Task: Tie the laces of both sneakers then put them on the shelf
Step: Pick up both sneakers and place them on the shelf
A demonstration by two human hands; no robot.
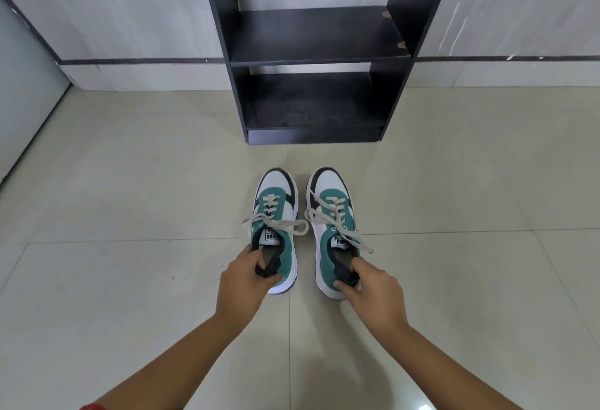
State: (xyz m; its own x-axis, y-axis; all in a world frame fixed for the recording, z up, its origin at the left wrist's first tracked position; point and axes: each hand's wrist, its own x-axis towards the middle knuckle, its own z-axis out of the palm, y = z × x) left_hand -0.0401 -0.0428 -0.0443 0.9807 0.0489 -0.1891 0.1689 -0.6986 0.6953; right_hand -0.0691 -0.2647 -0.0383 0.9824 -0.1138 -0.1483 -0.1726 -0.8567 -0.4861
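Two green, white and black sneakers stand side by side on the floor, toes pointing at the shelf. My left hand (247, 283) pinches the heel collar of the left sneaker (276, 211). My right hand (373, 289) pinches the heel collar of the right sneaker (334, 215). Cream laces on both sneakers are knotted in bows, with loops and ends hanging over the sides. The black shelf (311, 62) stands just beyond the sneakers, against the wall, with two open levels that hold nothing.
The floor (130, 198) is pale glossy tile. A light wall with a dark stripe runs behind the shelf. A grey door panel (22, 101) is at the far left.
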